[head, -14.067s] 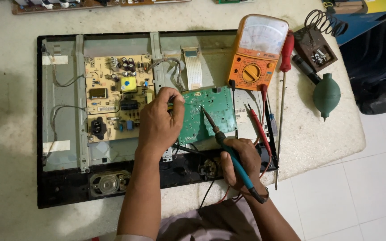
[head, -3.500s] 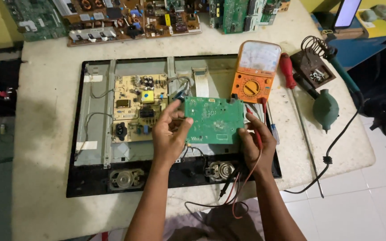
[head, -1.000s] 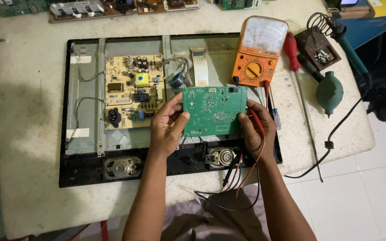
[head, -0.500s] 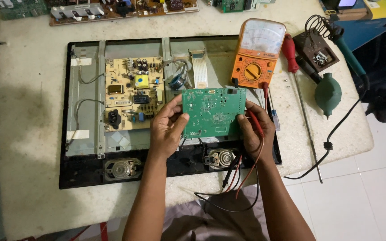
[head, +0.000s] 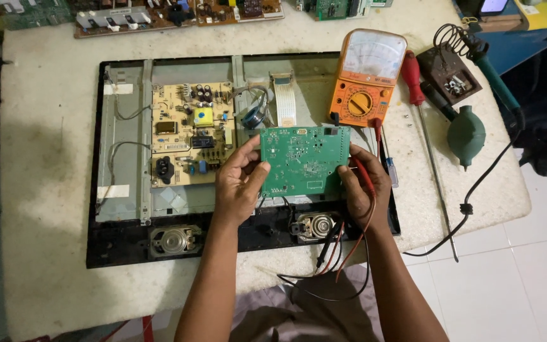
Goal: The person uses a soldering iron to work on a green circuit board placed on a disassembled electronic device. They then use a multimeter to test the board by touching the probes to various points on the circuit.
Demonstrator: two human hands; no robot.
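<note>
A green circuit board [head: 304, 161] is held up between both hands above an opened flat-screen set [head: 128, 171] lying on the table. My left hand [head: 238, 183] grips the board's left edge. My right hand [head: 363, 187] grips its right edge and also holds red and black meter probes [head: 365, 174], whose leads hang down toward my lap. A tan power board [head: 191, 134] sits in the set's metal back, left of the green board. An orange analogue multimeter [head: 366, 79] lies just beyond the board.
A red-handled screwdriver [head: 413, 79], a soldering iron stand [head: 454, 69], a green rubber blower [head: 466, 136] and a black cable [head: 476, 190] lie at the right. More circuit boards [head: 178, 12] line the far edge. Two speakers [head: 175, 239] sit in the set's lower frame.
Long ago my right hand held a soldering iron with the green board lying in the set. Since then both hands lifted the board; over the last second it stays nearly still.
</note>
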